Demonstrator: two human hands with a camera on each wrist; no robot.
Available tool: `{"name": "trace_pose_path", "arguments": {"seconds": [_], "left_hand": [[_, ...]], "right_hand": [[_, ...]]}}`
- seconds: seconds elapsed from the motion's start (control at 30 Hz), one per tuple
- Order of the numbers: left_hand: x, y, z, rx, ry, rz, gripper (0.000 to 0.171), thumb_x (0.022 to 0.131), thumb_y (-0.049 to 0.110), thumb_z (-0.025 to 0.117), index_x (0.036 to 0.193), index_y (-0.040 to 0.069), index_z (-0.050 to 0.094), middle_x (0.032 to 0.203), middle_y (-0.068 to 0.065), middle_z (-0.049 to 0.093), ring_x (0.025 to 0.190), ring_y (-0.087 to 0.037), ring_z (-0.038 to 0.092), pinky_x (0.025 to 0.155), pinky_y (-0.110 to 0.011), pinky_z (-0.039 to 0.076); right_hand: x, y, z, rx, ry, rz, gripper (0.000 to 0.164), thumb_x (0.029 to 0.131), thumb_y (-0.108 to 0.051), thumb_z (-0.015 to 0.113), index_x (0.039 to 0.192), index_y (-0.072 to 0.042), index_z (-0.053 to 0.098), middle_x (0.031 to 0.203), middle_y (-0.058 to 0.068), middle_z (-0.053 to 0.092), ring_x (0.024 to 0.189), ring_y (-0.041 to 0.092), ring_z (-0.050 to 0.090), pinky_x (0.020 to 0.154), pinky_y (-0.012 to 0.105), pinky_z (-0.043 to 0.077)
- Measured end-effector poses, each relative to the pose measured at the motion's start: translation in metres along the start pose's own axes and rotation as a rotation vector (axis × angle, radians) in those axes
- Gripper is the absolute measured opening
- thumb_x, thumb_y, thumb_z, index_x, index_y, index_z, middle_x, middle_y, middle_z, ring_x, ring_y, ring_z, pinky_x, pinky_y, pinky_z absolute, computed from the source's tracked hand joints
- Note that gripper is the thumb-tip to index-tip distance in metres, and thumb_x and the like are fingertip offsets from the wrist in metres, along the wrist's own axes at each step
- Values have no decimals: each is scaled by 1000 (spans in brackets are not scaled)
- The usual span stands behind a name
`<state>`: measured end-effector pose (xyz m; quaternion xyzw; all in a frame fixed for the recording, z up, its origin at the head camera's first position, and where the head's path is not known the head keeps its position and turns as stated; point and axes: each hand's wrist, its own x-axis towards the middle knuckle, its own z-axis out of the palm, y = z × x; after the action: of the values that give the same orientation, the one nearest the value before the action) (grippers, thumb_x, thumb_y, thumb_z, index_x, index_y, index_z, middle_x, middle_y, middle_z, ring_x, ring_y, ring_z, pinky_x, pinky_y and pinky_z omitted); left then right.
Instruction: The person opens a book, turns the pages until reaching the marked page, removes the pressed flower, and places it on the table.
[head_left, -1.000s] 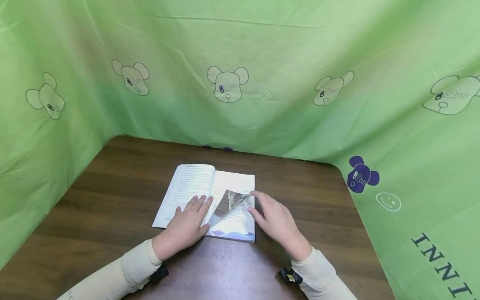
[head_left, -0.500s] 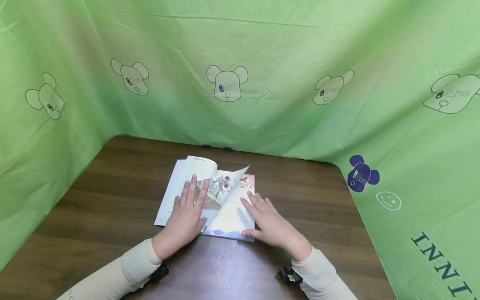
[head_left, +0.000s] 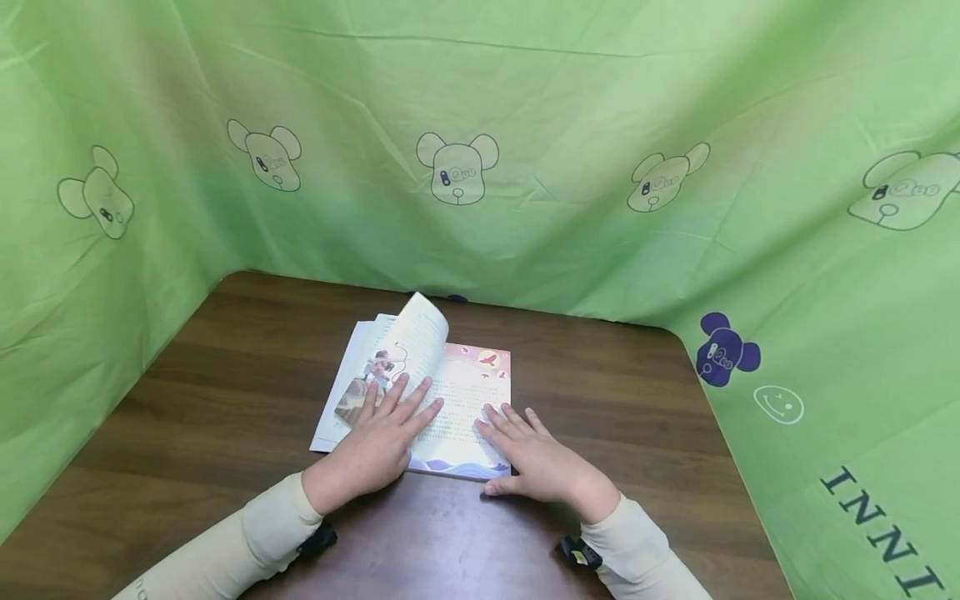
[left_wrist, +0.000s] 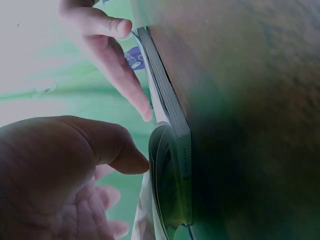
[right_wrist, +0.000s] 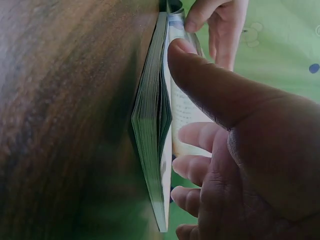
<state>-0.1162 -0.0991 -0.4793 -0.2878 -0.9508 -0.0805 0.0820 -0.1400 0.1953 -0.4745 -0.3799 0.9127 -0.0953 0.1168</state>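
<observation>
An open book [head_left: 472,392] lies on the wooden table, its right page showing text, a pink top corner and blue waves along the bottom. Across its left side lies a curling page [head_left: 423,333] with a printed picture, its upper part raised. My left hand [head_left: 382,437] rests with spread, straight fingers on that page near the spine. Over the right page's lower edge lies my right hand [head_left: 540,462], fingers extended and thumb apart. In the right wrist view the book's page edges [right_wrist: 150,120] fan slightly beside the right thumb.
The brown table [head_left: 225,383] reaches back to a green curtain [head_left: 555,250] printed with bear heads, which encloses it on the left, back and right. A dark wrist strap device [head_left: 580,552] sits under the right sleeve.
The picture page has swung from the right side over to the left, uncovering the right page. My left hand now presses on it, while my right hand has drawn back slightly toward the near edge.
</observation>
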Motion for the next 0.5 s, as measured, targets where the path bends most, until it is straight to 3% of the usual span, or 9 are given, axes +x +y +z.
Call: {"name": "trace_pose_path", "arguments": {"seconds": [0.27, 0.5], "left_hand": [[-1, -1, -1, -33, -142, -1, 65, 92, 8, 64, 154, 21, 49, 167, -7, 33, 153, -39, 28, 113, -72, 28], [1, 0, -4, -97, -230, -107, 61, 95, 12, 61, 154, 20, 48, 166, -12, 33, 153, -40, 27, 112, -71, 31]], "right_hand": [[-1, 0, 0, 3, -1, -17, 86, 93, -54, 69, 159, -10, 37, 168, 18, 25, 155, 42, 20, 121, 67, 13], [-1, 2, 2, -22, 5, -31, 77, 97, -51, 64, 158, -11, 40, 167, 18, 28, 154, 42, 24, 120, 67, 16]]}}
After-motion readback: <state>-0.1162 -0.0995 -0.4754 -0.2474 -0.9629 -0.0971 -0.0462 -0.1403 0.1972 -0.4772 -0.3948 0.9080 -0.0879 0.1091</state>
